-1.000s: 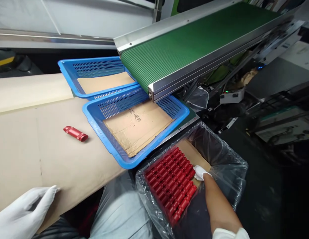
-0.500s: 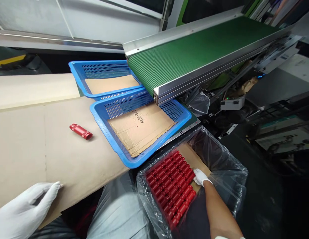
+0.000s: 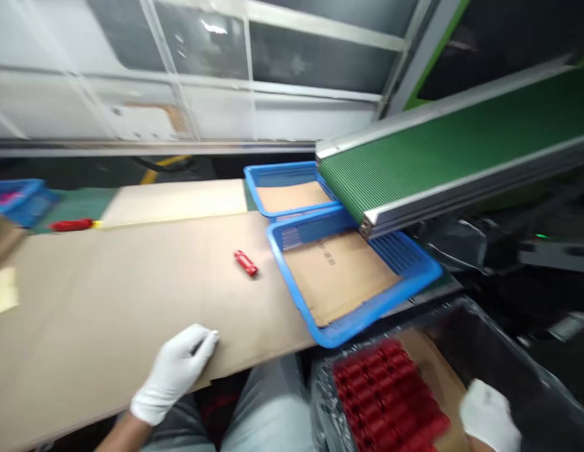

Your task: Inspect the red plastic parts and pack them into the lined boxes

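My left hand (image 3: 179, 370), in a white glove, rests at the near edge of the paper-covered table (image 3: 132, 301). Its thumb and finger meet in a loose pinch, and I see nothing in it. A single red metal tube (image 3: 245, 263), shaped like a flashlight body, lies farther forward on the paper. Low on the right, my gloved right hand (image 3: 490, 417) is over the plastic-lined box (image 3: 522, 358), just right of the packed rows of red tubes (image 3: 386, 395). Motion blur smears its fingers, and no tube shows in them.
Two blue baskets (image 3: 292, 298) with cardboard in the bottom stand under the end of the green conveyor belt (image 3: 438, 150). At the far left are another blue basket (image 3: 35, 204) and a red-handled tool (image 3: 71, 225). Cardboard (image 3: 445, 370) lies inside the box.
The view has swung left, bringing the table's left side in. My right hand has moved away from the tube rows, to the right. My left hand stays at the table edge.
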A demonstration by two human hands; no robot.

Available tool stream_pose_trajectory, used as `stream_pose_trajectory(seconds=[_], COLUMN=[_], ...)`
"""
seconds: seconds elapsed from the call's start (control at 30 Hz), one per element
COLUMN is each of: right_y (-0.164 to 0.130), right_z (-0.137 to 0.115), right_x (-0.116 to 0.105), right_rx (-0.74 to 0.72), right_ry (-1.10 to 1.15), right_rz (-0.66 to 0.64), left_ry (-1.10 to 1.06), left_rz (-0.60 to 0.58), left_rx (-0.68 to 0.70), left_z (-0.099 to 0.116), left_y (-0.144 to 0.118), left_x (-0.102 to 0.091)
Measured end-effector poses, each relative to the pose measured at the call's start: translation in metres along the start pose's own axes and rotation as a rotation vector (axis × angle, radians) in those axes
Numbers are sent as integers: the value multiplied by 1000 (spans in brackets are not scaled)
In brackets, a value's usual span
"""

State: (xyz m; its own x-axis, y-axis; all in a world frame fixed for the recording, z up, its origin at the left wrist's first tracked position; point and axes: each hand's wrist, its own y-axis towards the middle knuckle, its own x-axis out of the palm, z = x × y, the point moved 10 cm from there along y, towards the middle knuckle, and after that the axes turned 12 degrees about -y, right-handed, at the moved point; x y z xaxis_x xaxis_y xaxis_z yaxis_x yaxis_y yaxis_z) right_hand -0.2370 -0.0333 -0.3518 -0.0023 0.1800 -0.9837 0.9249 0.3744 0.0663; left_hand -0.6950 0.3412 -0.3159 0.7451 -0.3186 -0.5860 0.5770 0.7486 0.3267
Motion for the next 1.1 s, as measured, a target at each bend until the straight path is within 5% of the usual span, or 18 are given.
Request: stream_pose_trajectory(seconds=[0.1, 0.13, 0.23, 0.3, 0.33, 0.4, 0.5, 0.63, 0.8, 0.93, 1.1], right_y=[-19, -39, -135, -184, -188, -162, -109, -105, -207, -264, -277], right_z=[-47, -83, -243, -336, -381, -446, -496, -519, -498, -462, -435], right_x=[-66, -87, -123, -117, -100, -59, 2, 20, 31, 50, 66], right_rx=[114, 21, -731, -1046, -1091, -903, -598, -630, -834, -698, -513], right_ry=[1, 8, 179, 349, 359, 295, 197, 253, 470, 700, 906], right_rz=[340, 462, 682, 594, 433, 197, -114, -255, -688, -1031, -1096], left_ry=[9, 17, 17, 4, -2, -8, -29, -237, -612, -808, -936], left_rz=[29, 35, 45, 47, 46, 48, 56, 149, 589, 506, 502], left_rx=[45, 49, 55, 48, 44, 44, 59, 10, -255, -366, -596], left_z=[3, 1, -3, -6, -7, -9, -14, -27, -61, -56, -57], left_y=[3, 2, -2, -5, -6, -8, -12, -13, -31, -44, -73], left_x=[-2, -2, -2, -1, 0, 0, 0, -9, -51, -47, -32])
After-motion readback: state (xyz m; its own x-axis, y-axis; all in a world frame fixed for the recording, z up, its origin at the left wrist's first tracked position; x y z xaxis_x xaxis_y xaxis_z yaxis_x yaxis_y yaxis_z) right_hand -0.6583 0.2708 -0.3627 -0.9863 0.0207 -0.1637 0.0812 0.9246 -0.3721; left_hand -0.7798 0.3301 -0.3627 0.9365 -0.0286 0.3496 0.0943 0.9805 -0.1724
